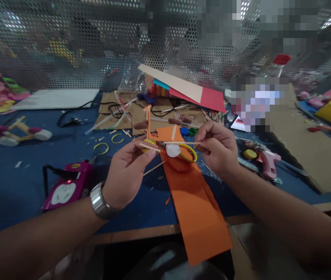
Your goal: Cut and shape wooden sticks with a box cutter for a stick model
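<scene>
My left hand point(127, 169), with a silver watch point(100, 200) on the wrist, is closed on a small craft piece made of wooden sticks, a yellow round part point(148, 146) and a bent orange strip point(149, 122). My right hand point(219, 147) pinches the right end of a thin wooden stick point(183, 142), which reaches across to the left fingers. Whether that stick is joined to the piece I cannot tell. Just below it shows a white disc point(173, 150). Yellow and red loops point(190, 153), like scissor handles, lie behind, over a long orange sheet point(200, 210) that overhangs the table edge.
A magenta device point(69, 186) with a lit red light stands left, near a stick frame with bottle-cap wheels point(20, 130). To the right are a pink glue gun point(268, 163) and a cardboard sheet point(314, 151). Coloured sheets point(183, 85) lean at the back before a perforated metal screen.
</scene>
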`<state>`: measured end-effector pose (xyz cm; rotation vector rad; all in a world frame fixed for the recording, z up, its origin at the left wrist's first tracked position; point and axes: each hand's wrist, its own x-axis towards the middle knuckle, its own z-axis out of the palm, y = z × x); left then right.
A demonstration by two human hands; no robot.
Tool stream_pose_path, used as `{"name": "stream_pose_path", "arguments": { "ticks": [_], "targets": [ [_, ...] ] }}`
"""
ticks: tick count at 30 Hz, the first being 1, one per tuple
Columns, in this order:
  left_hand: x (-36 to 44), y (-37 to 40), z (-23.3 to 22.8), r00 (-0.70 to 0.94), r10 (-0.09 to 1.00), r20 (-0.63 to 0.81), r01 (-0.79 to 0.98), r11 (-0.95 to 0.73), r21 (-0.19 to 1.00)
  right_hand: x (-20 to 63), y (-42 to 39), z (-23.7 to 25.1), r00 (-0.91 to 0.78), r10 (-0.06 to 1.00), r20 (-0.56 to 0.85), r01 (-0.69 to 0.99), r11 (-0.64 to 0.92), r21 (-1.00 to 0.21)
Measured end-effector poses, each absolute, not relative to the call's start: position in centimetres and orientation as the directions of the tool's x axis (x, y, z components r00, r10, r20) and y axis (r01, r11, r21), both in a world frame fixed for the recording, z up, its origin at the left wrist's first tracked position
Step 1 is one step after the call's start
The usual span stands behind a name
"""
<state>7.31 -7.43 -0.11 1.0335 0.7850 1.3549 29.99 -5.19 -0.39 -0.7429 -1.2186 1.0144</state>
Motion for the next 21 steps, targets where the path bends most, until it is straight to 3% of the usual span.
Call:
{"name": "stream_pose_path", "arguments": {
  "ticks": [9, 14, 21],
  "targets": [
    [7.4, -7.5, -0.1, 0.099, 0.991, 0.095, -0.39, -0.049, 0.919, 29.9, -4.6, 0.8, 0.168, 0.941, 0.294, -0.377, 0.337, -0.863],
    [7.2, -7.4, -0.4, 0.107, 0.985, 0.134, -0.369, -0.086, 0.925, 29.7, -5.0, 0.6, 0.083, 0.954, 0.287, -0.389, 0.297, -0.872],
    [7.0, -7.4, -0.8, 0.178, 0.979, 0.096, -0.241, -0.051, 0.969, 29.6, -5.7, -0.5, 0.016, 0.93, 0.367, -0.294, 0.356, -0.887]
  ]
}}
